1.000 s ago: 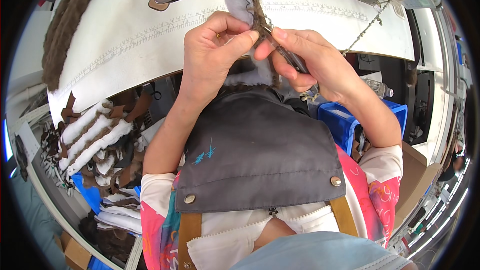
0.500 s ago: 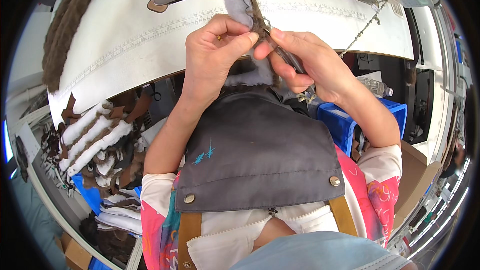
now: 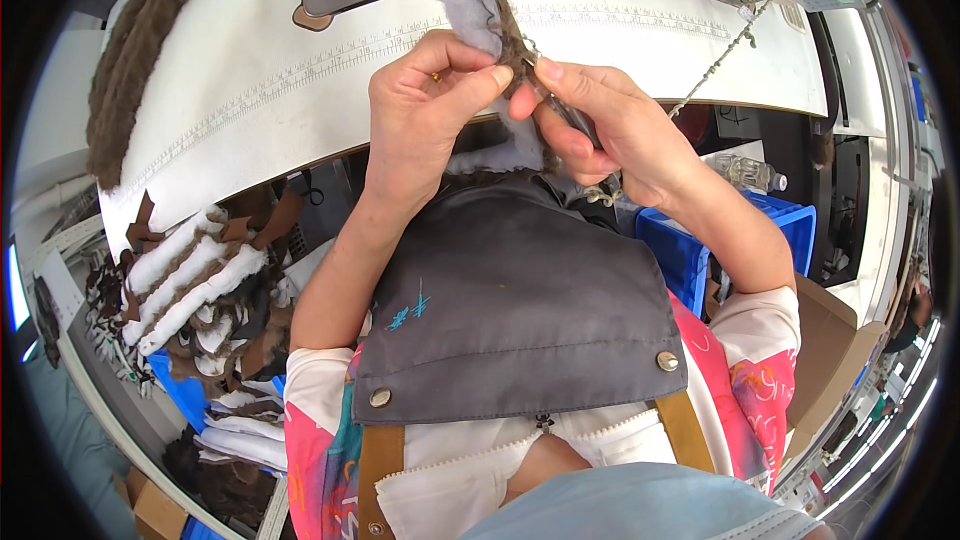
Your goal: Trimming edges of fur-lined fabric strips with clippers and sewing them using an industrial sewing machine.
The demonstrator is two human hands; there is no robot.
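Observation:
My left hand pinches a small piece of white and brown furry fabric between thumb and fingers, holding it up over the edge of the white sewing table. My right hand meets it from the right and grips a small dark metal tool whose tip is at the fabric. More white fur hangs below the two hands. A dark grey apron covers my lap beneath them.
A long brown fur strip lies on the table's left end. White and brown fur pieces are piled at lower left over a blue bin. A blue crate, a plastic bottle and a cardboard box sit at right.

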